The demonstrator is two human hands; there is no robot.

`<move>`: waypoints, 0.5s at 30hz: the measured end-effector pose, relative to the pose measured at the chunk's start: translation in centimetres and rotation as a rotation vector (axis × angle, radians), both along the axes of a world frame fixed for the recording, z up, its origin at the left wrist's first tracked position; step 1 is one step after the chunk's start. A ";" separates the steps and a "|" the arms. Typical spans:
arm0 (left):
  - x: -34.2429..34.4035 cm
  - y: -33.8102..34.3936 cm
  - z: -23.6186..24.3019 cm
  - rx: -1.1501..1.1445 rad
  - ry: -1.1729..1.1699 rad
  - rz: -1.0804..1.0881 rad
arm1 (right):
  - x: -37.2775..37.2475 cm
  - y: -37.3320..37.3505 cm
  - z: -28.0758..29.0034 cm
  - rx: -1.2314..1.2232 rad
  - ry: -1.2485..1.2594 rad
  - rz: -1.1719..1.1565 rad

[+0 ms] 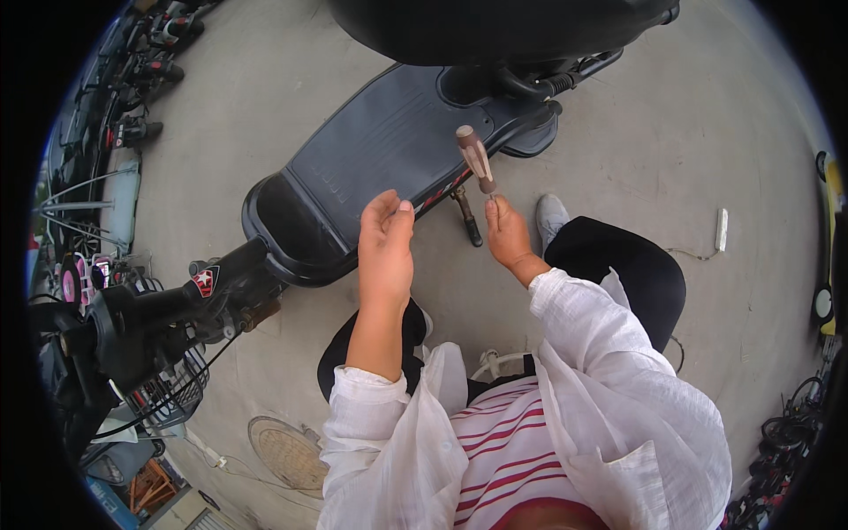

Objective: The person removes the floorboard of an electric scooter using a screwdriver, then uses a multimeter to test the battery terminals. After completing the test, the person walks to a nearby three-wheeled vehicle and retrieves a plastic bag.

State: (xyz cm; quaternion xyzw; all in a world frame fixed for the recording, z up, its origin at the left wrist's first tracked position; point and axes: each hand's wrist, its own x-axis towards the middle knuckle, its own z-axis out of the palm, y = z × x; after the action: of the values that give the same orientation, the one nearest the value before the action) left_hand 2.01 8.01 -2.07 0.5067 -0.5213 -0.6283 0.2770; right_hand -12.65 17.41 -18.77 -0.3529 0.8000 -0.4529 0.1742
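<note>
The right hand [506, 231] is closed on the shaft end of a screwdriver [477, 161], whose brown handle with pale stripes rises up and away from the fingers, tilted slightly toward the left hand; the metal tip is hidden inside the grip. The left hand [385, 237] is raised beside it, open and empty, fingers loosely curved with the thumb apart, near the right hand but not touching it or the screwdriver. Just beyond both hands lies the dark footboard [380, 150] of an electric scooter, its edge passing behind the left fingertips. A kickstand [465, 215] slants down to the concrete floor [671, 150] between the two hands, just left of the right hand. Beyond the screwdriver handle sits the scooter's black seat [495, 26]. Left of the left forearm are a black handlebar [168, 300] and a wire basket [168, 384]. A grey shoe [551, 216] rests on the floor just right of the right hand.
</note>
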 end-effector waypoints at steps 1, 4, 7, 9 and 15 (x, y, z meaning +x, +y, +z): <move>-0.1 -0.2 0.1 0.002 -0.005 -0.002 | -0.6 -0.2 -0.1 0.059 0.019 0.013; 0.3 -0.1 0.1 0.006 0.016 -0.004 | -0.8 -0.6 0.8 0.112 0.036 0.011; 0.3 0.3 -0.1 0.027 0.014 -0.022 | -1.1 -0.4 0.2 0.099 0.053 -0.047; 0.4 0.1 0.1 0.039 0.014 -0.012 | -1.8 0.2 0.0 0.378 0.125 0.036; 0.1 -0.4 -0.2 0.012 0.036 -0.035 | -3.3 0.7 -2.7 0.290 0.120 -0.036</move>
State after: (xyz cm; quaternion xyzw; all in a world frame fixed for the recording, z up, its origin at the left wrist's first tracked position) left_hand 2.12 7.64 -2.25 0.4878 -0.5213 -0.6451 0.2723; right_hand -15.96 18.12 -21.49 -0.3363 0.8720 -0.3140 0.1672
